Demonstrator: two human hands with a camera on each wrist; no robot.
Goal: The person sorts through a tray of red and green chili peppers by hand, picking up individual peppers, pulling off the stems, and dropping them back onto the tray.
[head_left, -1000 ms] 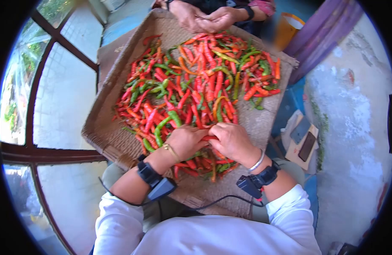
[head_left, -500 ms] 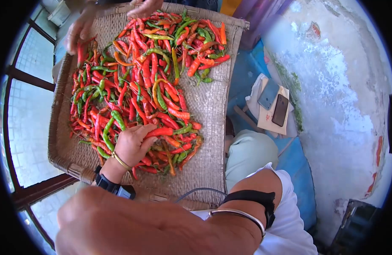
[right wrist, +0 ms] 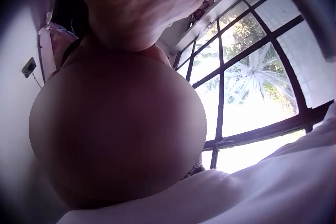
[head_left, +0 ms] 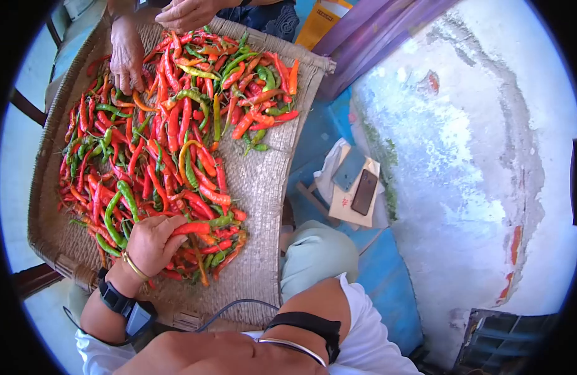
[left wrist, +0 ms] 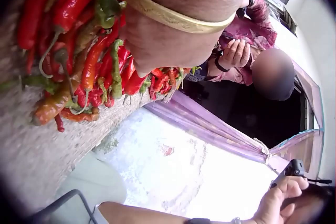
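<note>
Red, orange and green chili peppers lie heaped on a shallow woven tray. Near the front of the heap, my left hand pinches a red chili pepper between thumb and fingers. A gold bangle circles that wrist. My right hand is raised to my head, its bent fingers beside the head-worn camera; I cannot tell whether they grip it. In the head view, the raised right arm, with a black strap, fills the bottom.
Across the tray, another person's hand reaches into the peppers, and their other hand hovers over the far edge. Two phones lie on papers to the right, near a peeling wall. A purple curtain hangs behind.
Both my hands were together over the peppers; the right has since lifted to my head. The left stayed at the heap with a red chili pepper. The other person's hand moved down into the peppers.
</note>
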